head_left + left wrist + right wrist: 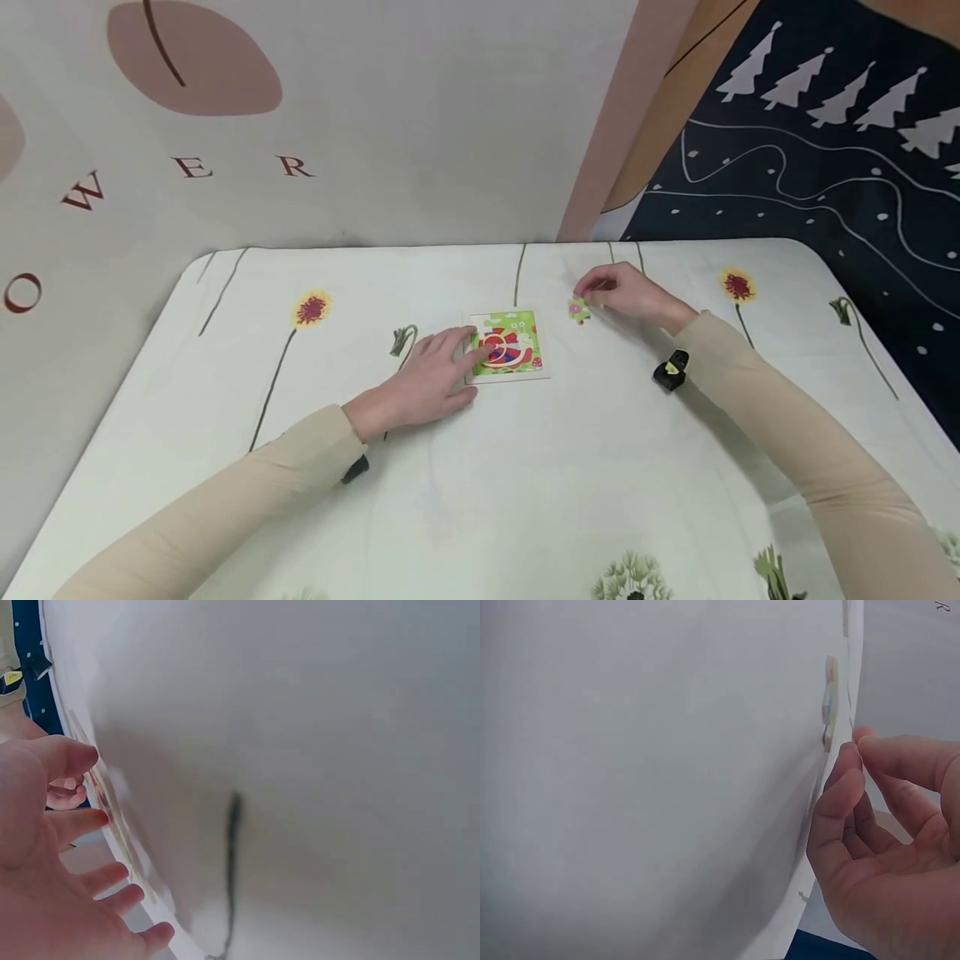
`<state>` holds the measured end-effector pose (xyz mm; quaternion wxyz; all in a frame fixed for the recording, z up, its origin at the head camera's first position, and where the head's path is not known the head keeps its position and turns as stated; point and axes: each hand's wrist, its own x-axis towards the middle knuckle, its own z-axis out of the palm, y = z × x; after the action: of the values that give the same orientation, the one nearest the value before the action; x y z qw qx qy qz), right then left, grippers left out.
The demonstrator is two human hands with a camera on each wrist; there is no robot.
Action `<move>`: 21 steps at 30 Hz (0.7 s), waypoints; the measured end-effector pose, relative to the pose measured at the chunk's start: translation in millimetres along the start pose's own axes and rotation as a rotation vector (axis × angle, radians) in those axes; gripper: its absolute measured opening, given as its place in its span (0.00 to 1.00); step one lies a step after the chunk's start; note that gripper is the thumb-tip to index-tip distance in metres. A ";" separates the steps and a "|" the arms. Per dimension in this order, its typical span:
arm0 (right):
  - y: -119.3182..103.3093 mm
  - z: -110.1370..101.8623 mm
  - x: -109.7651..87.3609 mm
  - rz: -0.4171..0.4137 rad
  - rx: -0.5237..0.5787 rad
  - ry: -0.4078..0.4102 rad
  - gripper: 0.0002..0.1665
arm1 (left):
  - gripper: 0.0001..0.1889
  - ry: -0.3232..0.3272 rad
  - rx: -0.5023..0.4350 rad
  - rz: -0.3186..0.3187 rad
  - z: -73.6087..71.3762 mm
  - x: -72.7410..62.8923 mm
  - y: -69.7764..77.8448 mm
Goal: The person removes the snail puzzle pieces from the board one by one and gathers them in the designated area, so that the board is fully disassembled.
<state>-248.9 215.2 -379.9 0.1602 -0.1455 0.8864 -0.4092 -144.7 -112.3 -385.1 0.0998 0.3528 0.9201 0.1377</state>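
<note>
We find the left hand (427, 385), fingers straight and spread, resting on the square green wooden snail puzzle (510, 345). The right hand (626, 293), fingers curled together, pinches a small green loose puzzle piece (578, 311) just beside the board.

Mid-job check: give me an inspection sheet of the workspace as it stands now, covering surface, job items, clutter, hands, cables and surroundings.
Surface: table under a pale cloth printed with flowers and stems.
Job's things: small square puzzle board near the middle, with a colourful snail-like picture; one loose puzzle piece lies to its right on the cloth.
Clutter: nothing seen.
Hands: left hand rests flat, fingertips on the board's left edge; right hand is at the loose piece, fingers curled, thumb and forefinger together, but whether it has a grip on it I cannot tell.
Cables: nothing seen.
Surroundings: beige wall with leaf shapes and letters; dark hanging with white trees at right.
</note>
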 end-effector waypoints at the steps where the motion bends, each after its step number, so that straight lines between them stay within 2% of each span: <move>1: -0.4 -0.4 -0.6 0.003 0.002 0.002 0.12 | 0.30 0.002 -0.011 0.005 -0.3 1.2 0.9; 10: -4.6 2.1 -5.0 0.001 0.048 -0.011 0.12 | 0.30 0.001 -0.077 0.023 -1.7 11.8 12.9; 17: -9.6 7.4 -6.3 -0.036 0.067 -0.017 0.11 | 0.33 0.015 0.012 0.036 5.1 15.8 14.7; 21: -12.7 10.5 -4.4 -0.051 0.078 -0.027 0.11 | 0.35 0.043 0.027 0.038 6.8 17.6 14.2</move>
<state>-239.0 201.8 -375.8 0.1674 -0.1671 0.8636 -0.4452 -146.8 -89.0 -388.4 0.0728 0.3687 0.9169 0.1345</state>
